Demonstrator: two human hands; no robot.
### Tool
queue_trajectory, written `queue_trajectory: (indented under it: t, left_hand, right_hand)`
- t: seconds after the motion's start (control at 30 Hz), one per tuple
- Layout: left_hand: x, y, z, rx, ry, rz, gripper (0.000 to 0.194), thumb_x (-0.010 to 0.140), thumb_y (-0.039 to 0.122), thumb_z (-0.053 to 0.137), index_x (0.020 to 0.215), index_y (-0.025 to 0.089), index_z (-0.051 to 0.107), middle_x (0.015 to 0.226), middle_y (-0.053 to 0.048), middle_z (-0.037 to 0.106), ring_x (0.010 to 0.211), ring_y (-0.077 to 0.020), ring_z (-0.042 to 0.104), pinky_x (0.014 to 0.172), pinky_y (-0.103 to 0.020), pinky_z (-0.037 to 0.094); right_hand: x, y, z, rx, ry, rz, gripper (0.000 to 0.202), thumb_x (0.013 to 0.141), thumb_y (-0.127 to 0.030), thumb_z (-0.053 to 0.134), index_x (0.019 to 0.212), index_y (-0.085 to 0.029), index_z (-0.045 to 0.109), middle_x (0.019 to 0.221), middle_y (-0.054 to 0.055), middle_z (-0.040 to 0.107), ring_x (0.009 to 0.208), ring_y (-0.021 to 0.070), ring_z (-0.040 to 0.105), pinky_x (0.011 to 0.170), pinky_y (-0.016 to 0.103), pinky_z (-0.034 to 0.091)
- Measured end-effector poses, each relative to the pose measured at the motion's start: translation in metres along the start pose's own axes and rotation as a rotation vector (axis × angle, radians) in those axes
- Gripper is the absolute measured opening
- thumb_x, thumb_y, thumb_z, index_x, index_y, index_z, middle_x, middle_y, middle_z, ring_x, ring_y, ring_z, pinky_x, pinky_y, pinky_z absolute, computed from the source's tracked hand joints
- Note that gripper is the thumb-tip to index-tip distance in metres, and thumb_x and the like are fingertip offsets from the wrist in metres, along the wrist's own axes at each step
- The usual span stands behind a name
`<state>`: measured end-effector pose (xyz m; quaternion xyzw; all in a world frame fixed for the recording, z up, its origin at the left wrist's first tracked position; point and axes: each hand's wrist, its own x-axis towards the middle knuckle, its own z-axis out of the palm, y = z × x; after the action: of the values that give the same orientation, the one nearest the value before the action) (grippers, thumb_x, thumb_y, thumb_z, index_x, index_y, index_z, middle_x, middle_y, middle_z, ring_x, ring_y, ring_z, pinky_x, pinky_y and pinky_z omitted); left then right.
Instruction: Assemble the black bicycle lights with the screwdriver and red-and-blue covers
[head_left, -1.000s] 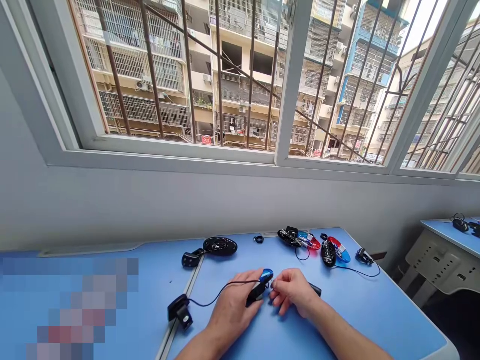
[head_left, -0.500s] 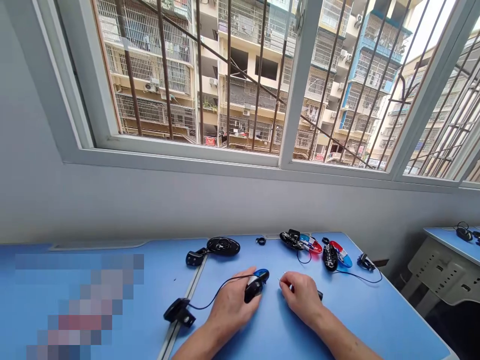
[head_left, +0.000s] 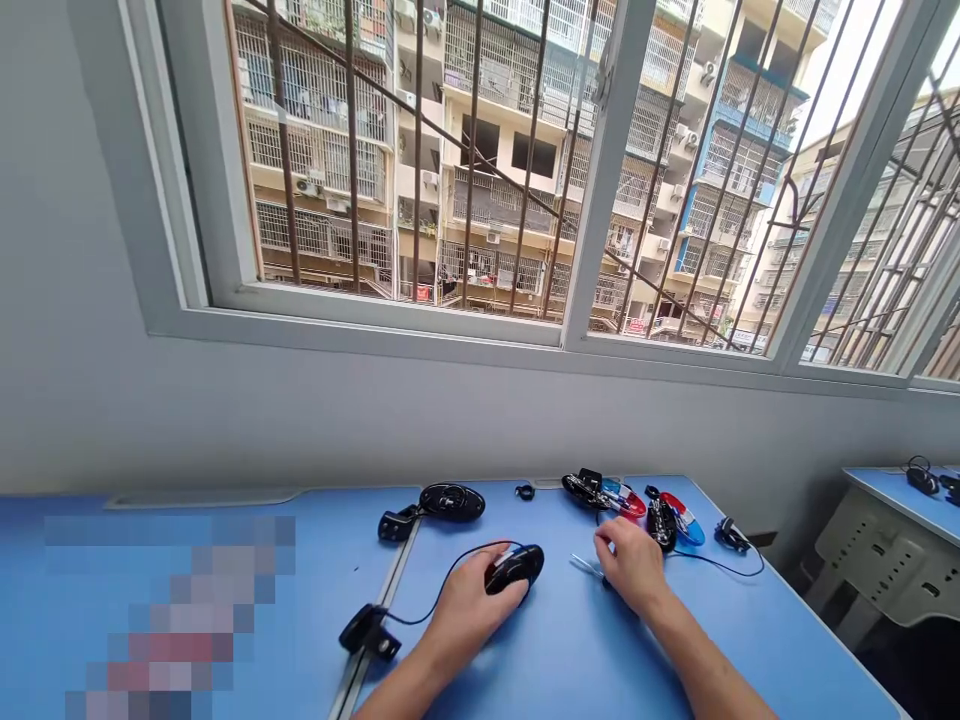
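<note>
My left hand is wrapped round a black oval device above the blue table. A thin cable runs from that device to a black clip-like piece at the table's seam. My right hand is to the right with its fingers curled together, close to opened black, red and blue parts. A thin light-coloured tool points left from beneath my right hand; whether the fingers grip it is hidden.
Another black oval device lies near the wall. A small black ring, opened red-and-blue shells and a cable coil sit further right. The window frame is above the blue table.
My right hand has moved right and slightly up, towards the opened parts. The device in my left hand has turned, so its black face shows and its blue part is hidden.
</note>
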<state>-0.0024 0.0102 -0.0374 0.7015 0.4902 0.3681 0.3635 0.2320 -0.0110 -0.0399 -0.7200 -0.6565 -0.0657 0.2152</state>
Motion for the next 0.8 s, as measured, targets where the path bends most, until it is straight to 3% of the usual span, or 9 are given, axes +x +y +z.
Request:
queue_trajectory:
  t: [0.1, 0.27, 0.53, 0.67, 0.8]
  left_hand:
    - [0.001, -0.001, 0.001, -0.239, -0.064, -0.123, 0.039, 0.064, 0.040, 0.064, 0.095, 0.017, 0.061, 0.088, -0.005, 0.070, 0.085, -0.0265, 0.067, 0.070, -0.032, 0.051]
    - [-0.003, 0.006, -0.003, -0.567, -0.294, -0.263, 0.040, 0.069, 0.054, 0.062, 0.089, 0.020, 0.059, 0.071, 0.000, 0.065, 0.071, -0.0227, 0.066, 0.046, -0.023, 0.039]
    - [-0.004, 0.005, -0.007, -0.749, -0.406, -0.340, 0.042, 0.068, 0.047, 0.068, 0.096, 0.018, 0.058, 0.073, -0.001, 0.066, 0.067, -0.0196, 0.066, 0.046, -0.021, 0.036]
    - [-0.004, 0.007, -0.011, -0.735, -0.440, -0.329, 0.041, 0.067, 0.040, 0.066, 0.100, 0.018, 0.057, 0.079, -0.002, 0.067, 0.073, -0.0211, 0.067, 0.050, -0.023, 0.038]
    - [-0.004, 0.009, -0.012, -0.701, -0.422, -0.342, 0.047, 0.064, 0.040, 0.069, 0.104, 0.020, 0.056, 0.085, -0.003, 0.067, 0.082, -0.0244, 0.067, 0.056, -0.026, 0.044]
  right_hand:
    - [0.003, 0.010, -0.003, -0.058, -0.045, 0.063, 0.021, 0.087, -0.017, 0.049, 0.081, -0.021, 0.069, 0.083, 0.003, 0.070, 0.075, 0.0169, 0.064, 0.058, 0.023, 0.031]
    - [0.003, 0.021, -0.008, -0.124, -0.147, 0.094, 0.019, 0.083, -0.013, 0.051, 0.078, -0.021, 0.068, 0.083, 0.004, 0.071, 0.076, 0.0184, 0.064, 0.055, 0.024, 0.028]
    - [0.001, 0.020, -0.011, -0.113, -0.217, 0.080, 0.014, 0.084, -0.015, 0.054, 0.081, -0.020, 0.067, 0.088, 0.008, 0.069, 0.078, 0.0214, 0.064, 0.057, 0.026, 0.029]
    - [0.000, 0.021, -0.015, -0.012, -0.182, 0.085, 0.010, 0.082, -0.017, 0.056, 0.082, -0.019, 0.066, 0.088, 0.007, 0.069, 0.075, 0.0204, 0.064, 0.060, 0.026, 0.034]
    - [-0.005, 0.011, -0.019, 0.181, -0.120, 0.032, 0.022, 0.092, -0.030, 0.045, 0.088, -0.021, 0.065, 0.087, 0.003, 0.069, 0.073, 0.0162, 0.063, 0.066, 0.026, 0.043]
